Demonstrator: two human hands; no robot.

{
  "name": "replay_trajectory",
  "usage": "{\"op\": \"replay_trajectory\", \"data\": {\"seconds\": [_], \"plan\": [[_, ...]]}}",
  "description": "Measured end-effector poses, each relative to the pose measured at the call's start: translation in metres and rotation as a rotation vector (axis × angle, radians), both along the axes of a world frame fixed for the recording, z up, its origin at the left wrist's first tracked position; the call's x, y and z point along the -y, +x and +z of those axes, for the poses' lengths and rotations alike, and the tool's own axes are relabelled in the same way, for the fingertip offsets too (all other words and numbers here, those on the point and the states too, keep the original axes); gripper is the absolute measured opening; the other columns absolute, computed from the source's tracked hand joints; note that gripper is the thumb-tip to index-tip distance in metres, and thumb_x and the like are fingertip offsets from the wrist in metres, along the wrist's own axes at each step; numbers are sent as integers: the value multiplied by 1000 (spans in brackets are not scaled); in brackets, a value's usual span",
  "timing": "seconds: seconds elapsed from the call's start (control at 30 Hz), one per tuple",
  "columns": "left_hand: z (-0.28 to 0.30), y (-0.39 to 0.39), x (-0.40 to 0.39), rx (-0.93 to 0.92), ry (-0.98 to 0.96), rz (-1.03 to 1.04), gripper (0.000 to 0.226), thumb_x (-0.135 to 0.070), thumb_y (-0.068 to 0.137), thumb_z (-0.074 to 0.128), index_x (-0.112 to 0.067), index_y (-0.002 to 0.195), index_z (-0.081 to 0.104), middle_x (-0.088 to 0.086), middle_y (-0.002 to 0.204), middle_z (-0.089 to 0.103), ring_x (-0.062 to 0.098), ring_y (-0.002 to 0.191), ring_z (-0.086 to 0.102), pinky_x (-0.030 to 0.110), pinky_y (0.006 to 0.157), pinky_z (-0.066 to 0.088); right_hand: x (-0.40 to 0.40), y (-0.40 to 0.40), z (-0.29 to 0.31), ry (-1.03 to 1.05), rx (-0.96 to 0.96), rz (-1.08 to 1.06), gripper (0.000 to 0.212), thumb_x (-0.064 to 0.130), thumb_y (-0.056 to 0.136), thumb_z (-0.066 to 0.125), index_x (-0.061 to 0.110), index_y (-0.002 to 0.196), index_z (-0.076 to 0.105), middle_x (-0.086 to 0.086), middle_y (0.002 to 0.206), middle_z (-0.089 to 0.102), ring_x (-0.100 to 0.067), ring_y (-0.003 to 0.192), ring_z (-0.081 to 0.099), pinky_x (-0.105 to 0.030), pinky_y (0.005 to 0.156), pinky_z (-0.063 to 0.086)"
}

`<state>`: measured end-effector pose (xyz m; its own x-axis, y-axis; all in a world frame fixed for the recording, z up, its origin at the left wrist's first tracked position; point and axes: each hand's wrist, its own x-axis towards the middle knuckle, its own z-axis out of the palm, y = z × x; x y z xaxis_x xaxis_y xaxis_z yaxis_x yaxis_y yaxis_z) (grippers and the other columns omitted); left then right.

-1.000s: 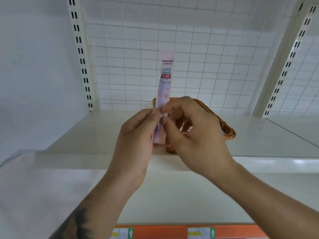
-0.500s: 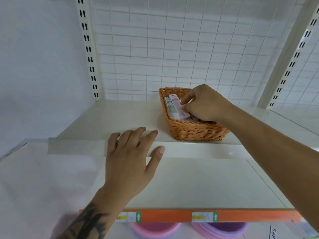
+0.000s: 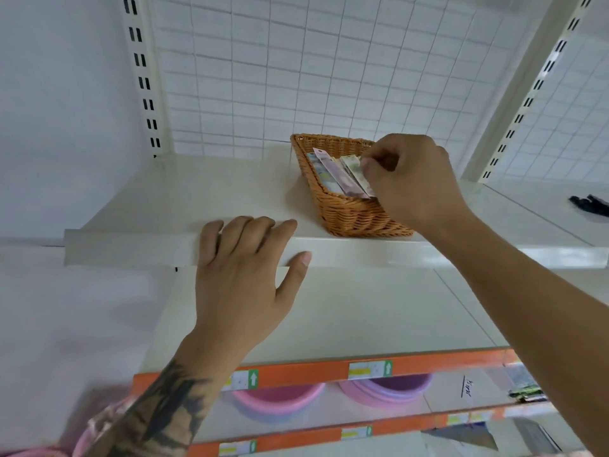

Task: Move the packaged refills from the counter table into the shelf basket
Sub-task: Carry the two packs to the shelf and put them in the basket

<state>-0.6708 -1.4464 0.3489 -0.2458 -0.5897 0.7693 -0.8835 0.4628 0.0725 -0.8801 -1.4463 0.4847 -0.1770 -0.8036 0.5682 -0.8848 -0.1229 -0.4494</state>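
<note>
Pink packaged refill [image 3: 336, 174], a second ago held upright by both hands, now lies in shelf basket [image 3: 349, 216] at one o'clock; right hand [image 3: 412, 179] grip pinches neighbouring pack, left hand [image 3: 244, 268] flat on shelf edge [image 3: 131, 249].

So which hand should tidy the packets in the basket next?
Probably the right hand: its fingers already curl over the packaged refills inside the wicker basket. The left hand rests flat on the shelf edge.

Shop: slotted shelving upright [image 3: 144, 77], orange price-label strip [image 3: 316, 372].
</note>
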Motion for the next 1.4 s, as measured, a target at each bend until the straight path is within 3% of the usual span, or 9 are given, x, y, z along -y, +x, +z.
{"op": "replay_trajectory", "data": {"seconds": [0.17,0.37,0.57,0.7,0.87,0.97,1.1,1.23,1.4], "plan": [[4,1,-17,69,169,54,58,-59,100,41,-29,148,52,7,147,56,33,141,44,58,122,18,-51,-3,-50,-220,-223,38,35,43,100,57,17,119,71,-5,121,70,-26,112,61,-43,95,48],[9,10,-78,149,261,173,65,-68,98,28,-40,156,36,9,159,44,38,149,35,65,120,15,-121,-9,-100,-16,-386,1,54,58,99,48,25,142,57,-12,151,51,-37,138,46,-52,114,34],[-17,1,-192,167,388,201,67,-70,95,25,-41,154,40,6,159,45,35,148,38,66,118,18,-207,-16,-149,114,-408,82,61,63,95,42,26,141,57,-15,153,48,-43,137,47,-63,110,38],[-54,8,-285,182,491,255,66,-70,92,28,-42,151,43,4,157,47,33,147,40,67,118,19,-265,-12,-191,149,-439,178,60,61,92,51,24,140,58,-16,151,50,-44,135,49,-65,109,39],[-94,14,-394,112,777,378,62,-72,98,29,-49,155,24,-6,168,27,25,156,19,64,123,4,-339,17,-235,208,-504,358,62,62,92,44,22,136,60,-17,144,56,-42,126,55,-58,106,41],[-101,19,-449,136,799,415,64,-72,94,24,-50,154,26,-5,166,32,26,154,24,67,123,7,-377,36,-250,254,-537,435,60,58,90,54,21,136,61,-18,139,60,-42,120,60,-54,98,47],[-107,36,-500,150,785,450,57,-69,98,32,-49,151,29,-6,166,31,25,154,24,65,121,8,-423,59,-256,295,-548,532,61,59,91,47,22,138,60,-16,136,62,-40,115,64,-48,89,52],[-113,65,-542,171,816,505,63,-73,96,30,-51,154,23,-3,166,32,27,154,26,68,120,9,-469,81,-255,288,-605,563,60,60,90,54,25,139,58,-13,139,61,-37,116,63,-46,90,52],[-116,117,-617,166,845,570,68,-75,89,24,-51,153,27,-6,163,37,25,152,30,69,121,10,-531,130,-259,294,-609,653,66,61,90,35,25,142,53,-12,144,57,-39,124,58,-51,100,48]]}}
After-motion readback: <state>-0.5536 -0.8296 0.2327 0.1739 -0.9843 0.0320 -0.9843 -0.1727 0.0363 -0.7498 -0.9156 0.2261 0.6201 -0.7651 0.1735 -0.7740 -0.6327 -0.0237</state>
